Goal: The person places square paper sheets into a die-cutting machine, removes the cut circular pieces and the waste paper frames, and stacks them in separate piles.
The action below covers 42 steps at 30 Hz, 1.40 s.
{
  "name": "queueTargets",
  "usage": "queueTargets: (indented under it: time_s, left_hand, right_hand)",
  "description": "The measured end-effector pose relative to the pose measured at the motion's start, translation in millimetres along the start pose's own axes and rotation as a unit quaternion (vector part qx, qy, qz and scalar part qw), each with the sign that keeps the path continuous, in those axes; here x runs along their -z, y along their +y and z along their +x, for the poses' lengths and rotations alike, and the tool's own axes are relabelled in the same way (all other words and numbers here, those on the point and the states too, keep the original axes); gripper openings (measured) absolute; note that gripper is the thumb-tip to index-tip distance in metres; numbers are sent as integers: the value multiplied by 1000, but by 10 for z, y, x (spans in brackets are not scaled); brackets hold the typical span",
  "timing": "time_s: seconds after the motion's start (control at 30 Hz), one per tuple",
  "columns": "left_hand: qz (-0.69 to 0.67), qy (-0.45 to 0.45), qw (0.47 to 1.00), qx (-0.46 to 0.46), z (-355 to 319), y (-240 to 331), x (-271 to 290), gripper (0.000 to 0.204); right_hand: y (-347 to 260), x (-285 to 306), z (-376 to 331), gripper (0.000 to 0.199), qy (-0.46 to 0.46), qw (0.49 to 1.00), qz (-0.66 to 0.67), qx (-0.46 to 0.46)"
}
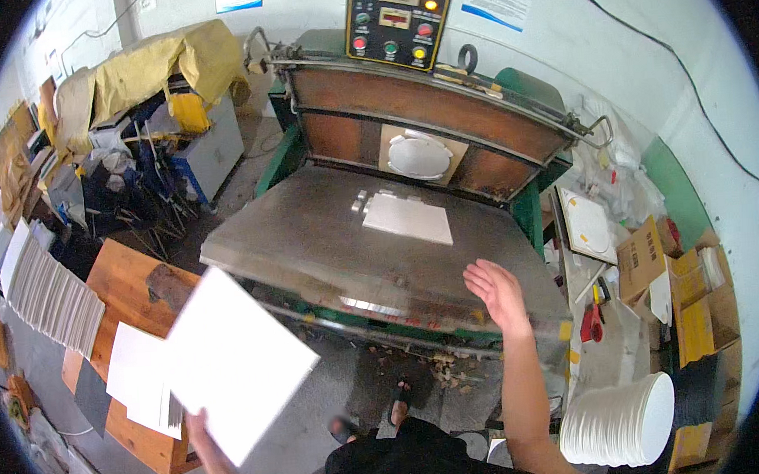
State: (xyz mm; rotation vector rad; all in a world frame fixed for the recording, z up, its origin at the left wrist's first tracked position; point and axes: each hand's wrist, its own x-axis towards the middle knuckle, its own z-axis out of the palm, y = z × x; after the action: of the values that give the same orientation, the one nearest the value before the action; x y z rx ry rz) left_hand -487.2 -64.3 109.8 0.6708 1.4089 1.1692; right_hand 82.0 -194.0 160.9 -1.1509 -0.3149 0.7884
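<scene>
My left hand (198,429) grips a large white card sheet (241,358) by its lower left edge, tilted over the wooden table's right side. My right hand (496,295) is stretched out with nothing in it, above the front right of the press's flat metal bed (309,215). On that bed lies another white sheet (408,218), with small metal pieces at its far left edge. The raised brown platen (336,96) of the press carries a square board with a round white die (420,155).
A wooden table (125,270) at left bears white sheets (136,373) and a leaning stack (48,292). Round white discs (617,422) are stacked at lower right. Red-handled scissors (591,321) and cardboard boxes (642,260) sit at right. A control panel (397,19) stands above the press.
</scene>
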Motion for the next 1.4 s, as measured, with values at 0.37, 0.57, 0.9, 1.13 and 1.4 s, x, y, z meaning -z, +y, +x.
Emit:
queueTargets:
  time_s: [0.37, 0.57, 0.9, 1.13, 1.4]
  left_hand:
    - [-47, -218, 960, 171, -1238, -989, -1843, 47]
    - [-39, -415, 856, 307, -1041, -1252, -2512, 44]
    - [-68, -310, 914, 251, -405, -2014, -5085, 39]
    - [46, -345, 934, 80, -221, -2416, -4913, 44]
    - [572, -334, 588, -464, -579, -2394, -5998, 60]
  right_hand:
    - [1179, 583, 2187, 27, 122, 949, -73, -282]
    - [1233, 1106, 2556, 18, 30, 950, 58, -304]
    - [-296, 2211, 636, 35, 97, 993, 18, -70]
    - [-115, 2901, -1286, 40, 258, 965, -27, -35]
    - [-227, 1701, -1673, 38, 313, 940, -119, 66]
